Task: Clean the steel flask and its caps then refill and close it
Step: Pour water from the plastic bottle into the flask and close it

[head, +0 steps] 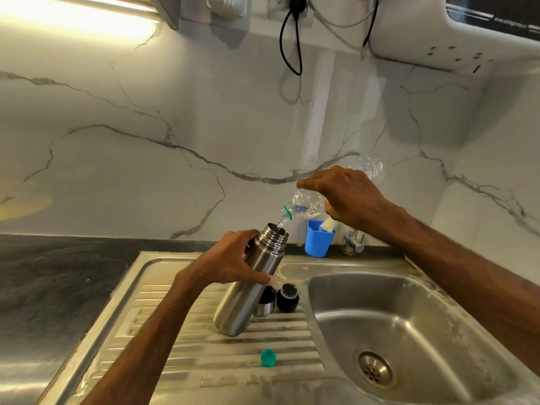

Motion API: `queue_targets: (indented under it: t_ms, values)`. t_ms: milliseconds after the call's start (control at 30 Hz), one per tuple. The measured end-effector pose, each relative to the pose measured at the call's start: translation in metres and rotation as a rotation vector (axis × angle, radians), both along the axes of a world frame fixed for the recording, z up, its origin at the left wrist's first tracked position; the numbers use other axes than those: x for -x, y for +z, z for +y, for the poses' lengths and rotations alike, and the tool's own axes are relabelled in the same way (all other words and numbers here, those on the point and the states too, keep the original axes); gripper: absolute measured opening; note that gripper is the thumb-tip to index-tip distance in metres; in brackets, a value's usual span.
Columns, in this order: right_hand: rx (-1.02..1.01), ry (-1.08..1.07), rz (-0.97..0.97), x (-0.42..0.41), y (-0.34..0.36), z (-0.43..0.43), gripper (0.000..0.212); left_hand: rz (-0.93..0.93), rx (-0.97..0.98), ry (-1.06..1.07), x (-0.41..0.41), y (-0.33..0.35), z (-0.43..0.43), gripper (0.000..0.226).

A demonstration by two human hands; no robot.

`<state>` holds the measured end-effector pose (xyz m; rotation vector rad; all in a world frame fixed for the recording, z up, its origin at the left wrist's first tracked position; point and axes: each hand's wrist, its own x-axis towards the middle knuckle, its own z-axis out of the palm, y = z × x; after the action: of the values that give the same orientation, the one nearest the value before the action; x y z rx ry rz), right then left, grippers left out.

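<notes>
The steel flask [248, 290] stands tilted on the ribbed drainboard [204, 340], its mouth uncovered. My left hand [230, 258] grips its upper body. My right hand [347, 197] holds a clear plastic bottle [306, 204] tipped neck-down, and a thin stream of water runs from it into the flask mouth. Behind the flask stand the steel cup cap [266, 302] and the black inner stopper [287, 298]. The bottle's green cap [268, 357] lies on the drainboard nearer to me.
The sink basin [394, 317] with its drain [375, 370] lies to the right. A blue cup [318, 239] holding a brush stands by the tap [355, 242] at the back. Dark countertop [52, 276] extends left. Black cables [292, 39] hang on the marble wall.
</notes>
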<state>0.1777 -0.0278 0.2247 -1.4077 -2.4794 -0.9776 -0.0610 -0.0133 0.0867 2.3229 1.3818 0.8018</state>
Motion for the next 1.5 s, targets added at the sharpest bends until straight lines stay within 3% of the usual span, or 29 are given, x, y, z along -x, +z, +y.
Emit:
queue_targets:
  t_ms: [1233,1500]
  values:
    - [-0.203,0.355,-0.264,0.063,0.024,0.015,0.047,0.027,0.031,0.022,0.014,0.002,0.006,0.076]
    - [-0.153,0.252,-0.242,0.063,0.023,0.010,0.060,0.033,0.041,0.028,0.022,0.003,0.006,0.074]
